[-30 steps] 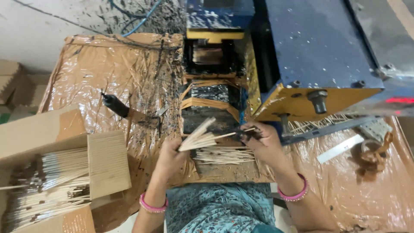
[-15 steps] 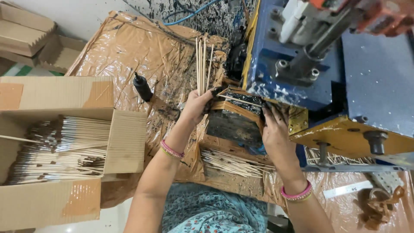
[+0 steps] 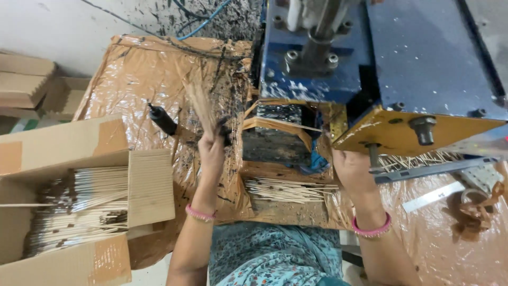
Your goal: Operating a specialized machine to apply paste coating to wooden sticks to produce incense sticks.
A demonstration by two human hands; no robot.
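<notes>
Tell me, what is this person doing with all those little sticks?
The left hand holds up a blurred bunch of thin pale wooden sticks beside the blue and yellow metal machine. The right hand rests at the machine's front. More loose sticks lie between the hands, and an open cardboard box holds dark-tipped sticks.

A single view, from a camera worn on the person's head, looking steeply down and slightly forward at a work surface close below. The wearer's lap fills the bottom edge at 6 o'clock, with both forearms reaching up into frame. The left hand (image 3: 211,151) sits just left of centre; the right hand (image 3: 353,172) lies toward 4 o'clock. A blue machine (image 3: 402,58) crowds the frame from 12 to 2 o'clock, very near the lens. An open cardboard box (image 3: 63,153) sits at 8 o'clock. No second view overlaps this one.
</notes>
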